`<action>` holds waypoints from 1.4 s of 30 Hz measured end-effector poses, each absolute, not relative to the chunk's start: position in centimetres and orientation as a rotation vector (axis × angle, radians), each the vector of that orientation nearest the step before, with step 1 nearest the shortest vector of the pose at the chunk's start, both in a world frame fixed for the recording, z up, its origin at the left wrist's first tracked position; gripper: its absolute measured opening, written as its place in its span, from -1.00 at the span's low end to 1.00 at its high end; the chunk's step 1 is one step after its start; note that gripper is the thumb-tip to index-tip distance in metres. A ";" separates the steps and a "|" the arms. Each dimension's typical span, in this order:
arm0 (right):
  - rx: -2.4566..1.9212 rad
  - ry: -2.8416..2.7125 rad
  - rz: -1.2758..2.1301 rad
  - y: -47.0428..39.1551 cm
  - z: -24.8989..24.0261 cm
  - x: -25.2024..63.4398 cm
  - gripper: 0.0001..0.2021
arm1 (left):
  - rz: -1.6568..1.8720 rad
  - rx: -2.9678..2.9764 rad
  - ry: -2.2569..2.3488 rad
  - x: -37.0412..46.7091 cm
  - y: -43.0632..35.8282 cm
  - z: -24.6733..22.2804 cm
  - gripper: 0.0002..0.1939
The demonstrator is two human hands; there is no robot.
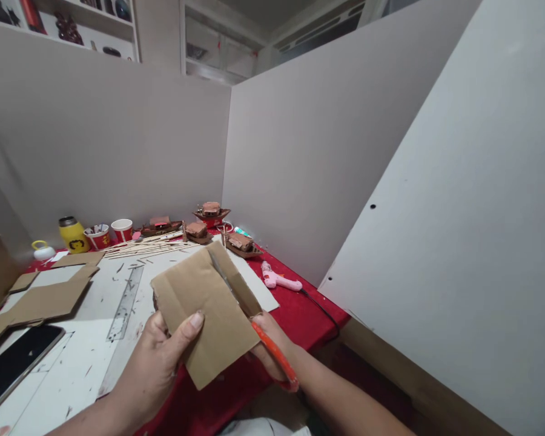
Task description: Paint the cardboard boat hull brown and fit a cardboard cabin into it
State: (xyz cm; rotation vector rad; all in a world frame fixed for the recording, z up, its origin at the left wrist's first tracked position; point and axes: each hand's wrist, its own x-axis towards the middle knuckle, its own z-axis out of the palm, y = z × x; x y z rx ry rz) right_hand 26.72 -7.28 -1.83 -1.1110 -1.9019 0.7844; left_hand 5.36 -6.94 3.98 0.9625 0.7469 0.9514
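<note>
A piece of brown cardboard [209, 315] is held up over the table's front edge. My left hand [163, 357] grips its left side, thumb pressed flat on the front face. At the lower right, my right hand [267, 348] is closed on orange-handled scissors [279, 357], partly hidden behind the cardboard. The scissor blades lie in a slit between the main piece and a narrow strip [236, 278] on its right. My right fingers are mostly out of sight behind the cardboard.
A pink glue gun [279, 278] with a black cord lies on the red cloth [313, 315]. Small model boats [240, 242], thin sticks [145, 245], paper cups [122, 230] and a yellow bottle [72, 235] stand behind. Left are a ruler [126, 303], cardboard pieces [49, 300] and a phone [18, 363].
</note>
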 end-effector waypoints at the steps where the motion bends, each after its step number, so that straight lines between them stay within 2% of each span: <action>1: -1.114 -1.839 0.844 -7.5 -1.8 26.6 -0.47 | 0.949 0.970 0.754 5.3 -6.8 4.2 -0.34; 9: -1.110 -1.533 1.015 -8.2 -1.4 25.8 -0.43 | 0.875 0.981 0.809 5.4 -6.0 4.7 -0.24; 15: -1.124 -1.418 1.062 -7.7 -2.3 26.4 -0.47 | 0.788 0.977 0.796 5.8 -6.5 4.1 -0.40; 23: -1.020 -1.226 1.118 -8.4 -3.0 27.2 -0.57 | 0.670 1.090 0.799 3.9 -3.7 5.2 -0.48; 29: -0.949 -1.192 1.158 -6.2 -1.1 27.9 -0.57 | 0.453 1.227 0.773 2.4 -1.9 5.8 -0.69; 35: -0.966 -1.342 1.327 -5.3 1.7 25.4 -0.67 | 0.273 1.293 0.751 2.1 -2.2 6.4 -0.59; 37: -0.957 -1.267 1.295 -5.2 2.4 24.7 -0.66 | 0.402 1.182 0.710 1.6 -1.3 6.6 -0.57; 40: -0.943 -1.006 0.981 -4.6 3.6 24.4 -0.67 | 0.785 0.994 0.683 1.1 0.3 6.4 -0.60; 42: -0.912 -0.881 0.780 -4.0 4.3 24.1 -0.69 | 0.863 1.048 0.675 1.5 0.5 6.0 -0.62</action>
